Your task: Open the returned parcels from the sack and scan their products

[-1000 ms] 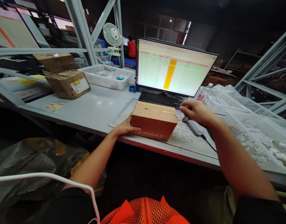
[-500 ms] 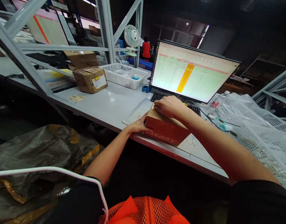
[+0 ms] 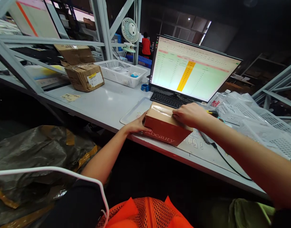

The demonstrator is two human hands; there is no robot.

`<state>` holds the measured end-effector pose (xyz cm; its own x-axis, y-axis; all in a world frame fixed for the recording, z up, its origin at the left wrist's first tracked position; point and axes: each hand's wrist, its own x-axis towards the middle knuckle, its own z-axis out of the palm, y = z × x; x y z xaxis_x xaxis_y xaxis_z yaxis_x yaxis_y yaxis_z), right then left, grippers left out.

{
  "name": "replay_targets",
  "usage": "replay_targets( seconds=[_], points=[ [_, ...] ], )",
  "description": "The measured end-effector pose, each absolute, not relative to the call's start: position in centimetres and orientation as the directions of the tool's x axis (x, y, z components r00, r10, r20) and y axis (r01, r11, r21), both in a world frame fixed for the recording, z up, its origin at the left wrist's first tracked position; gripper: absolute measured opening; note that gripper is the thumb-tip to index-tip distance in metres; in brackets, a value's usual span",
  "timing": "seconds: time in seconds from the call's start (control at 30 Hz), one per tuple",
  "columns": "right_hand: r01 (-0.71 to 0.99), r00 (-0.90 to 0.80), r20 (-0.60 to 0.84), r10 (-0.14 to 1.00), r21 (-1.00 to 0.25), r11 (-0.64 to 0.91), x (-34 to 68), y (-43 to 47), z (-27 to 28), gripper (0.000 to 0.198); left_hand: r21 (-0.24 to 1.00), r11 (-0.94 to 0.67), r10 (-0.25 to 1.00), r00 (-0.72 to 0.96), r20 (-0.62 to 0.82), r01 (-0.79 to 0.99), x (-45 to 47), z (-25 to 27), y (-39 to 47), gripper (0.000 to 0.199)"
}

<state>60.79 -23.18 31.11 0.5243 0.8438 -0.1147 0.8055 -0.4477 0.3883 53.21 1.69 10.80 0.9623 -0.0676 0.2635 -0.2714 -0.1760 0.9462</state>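
A closed cardboard box (image 3: 163,126) with "beauty" printed on its side stands at the desk's front edge, shiny tape along its top. My left hand (image 3: 136,124) grips the box's left end, thumb on the printed side. Over the right part of the top, my right hand (image 3: 189,114) is closed round what looks like a utility knife (image 3: 212,113). Only its yellow and black handle end shows behind the hand; its blade is hidden.
Behind the box are a keyboard (image 3: 168,99) and a monitor (image 3: 194,69). White plastic baskets (image 3: 261,123) lie to the right, near a black cable (image 3: 231,164). An opened carton (image 3: 85,77) and a white basket (image 3: 123,74) stand at the left. A person in red (image 3: 145,46) is far behind.
My right hand has slid rightward along the box top with the utility knife, uncovering the taped left part. My left hand keeps its grip. The whole view has shifted slightly.
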Motion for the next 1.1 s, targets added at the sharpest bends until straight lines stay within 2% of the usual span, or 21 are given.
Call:
replay_targets(
  seconds=[0.13, 0.2, 0.27, 0.33, 0.37, 0.43, 0.53, 0.67, 0.77, 0.8, 0.87, 0.93, 0.97, 1.03, 1.1],
  points=[
    [0.745, 0.632, -0.087, 0.770, 0.344, -0.572, 61.9, -30.3, 31.0, 0.016, 0.928, -0.255, -0.095, 0.962, 0.255, -0.271, 53.3, 11.4, 2.7, 0.110],
    [0.704, 0.665, 0.008, 0.747, 0.328, -0.630, 62.2, -33.4, 29.8, 0.019, 0.904, -0.332, -0.085, 0.963, 0.257, -0.271, 52.7, 12.9, 2.9, 0.111],
    [0.661, 0.682, 0.143, 0.718, 0.301, -0.688, 62.4, -35.3, 27.9, 0.026, 0.835, -0.449, -0.025, 0.938, 0.345, -0.319, 51.4, 15.4, 1.9, 0.108],
    [0.649, 0.681, 0.272, 0.680, 0.208, -0.732, 62.2, -36.0, 25.5, 0.032, 0.681, -0.600, 0.001, 0.851, 0.526, -0.420, 50.0, 18.3, -0.4, 0.096],
    [0.656, 0.678, 0.323, 0.660, 0.139, -0.742, 62.1, -35.9, 24.3, 0.034, 0.567, -0.677, -0.035, 0.790, 0.612, -0.470, 49.5, 19.5, -1.9, 0.086],
    [0.665, 0.689, 0.380, 0.617, 0.007, -0.747, 61.9, -35.1, 22.0, 0.035, 0.363, -0.802, -0.113, 0.718, 0.687, -0.474, 49.0, 21.0, -5.0, 0.068],
    [0.588, 0.778, 0.332, 0.533, -0.084, -0.805, 61.8, -33.7, 18.7, 0.036, 0.199, -0.917, -0.113, 0.706, 0.699, -0.344, 49.8, 20.3, -8.5, 0.053],
    [0.454, 0.875, 0.196, 0.443, -0.013, -0.891, 62.5, -33.2, 14.8, 0.037, 0.142, -0.952, -0.062, 0.628, 0.776, -0.271, 51.4, 17.2, -9.4, 0.049],
    [0.494, 0.858, 0.155, 0.489, 0.009, -0.870, 63.5, -33.6, 14.0, 0.038, 0.105, -0.957, -0.071, 0.567, 0.820, -0.272, 51.8, 16.1, -8.9, 0.046],
    [0.510, 0.849, 0.182, 0.495, -0.044, -0.859, 63.9, -33.7, 14.5, 0.038, 0.089, -0.958, -0.081, 0.555, 0.828, -0.272, 51.8, 16.1, -8.8, 0.045],
    [0.556, 0.820, 0.307, 0.483, -0.225, -0.800, 64.6, -33.4, 16.7, 0.040, 0.068, -0.960, -0.095, 0.545, 0.833, -0.271, 51.8, 16.3, -8.6, 0.045],
    [0.654, 0.750, 0.436, 0.498, -0.381, -0.653, 65.2, -32.4, 19.8, 0.042, 0.059, -0.962, -0.103, 0.550, 0.829, -0.268, 51.9, 16.7, -8.6, 0.043],
    [0.709, 0.704, 0.464, 0.538, -0.410, -0.574, 65.4, -31.6, 21.4, 0.042, 0.054, -0.963, -0.105, 0.551, 0.828, -0.264, 51.9, 16.8, -8.6, 0.042],
    [0.785, 0.618, 0.427, 0.660, -0.387, -0.485, 65.5, -29.8, 24.2, 0.045, 0.043, -0.966, -0.108, 0.547, 0.830, -0.256, 51.9, 17.0, -8.6, 0.040],
    [0.828, 0.555, 0.317, 0.769, -0.304, -0.471, 65.7, -28.1, 26.0, 0.043, 0.039, -0.967, -0.108, 0.541, 0.834, -0.253, 51.8, 17.0, -8.7, 0.039]
  ],
)
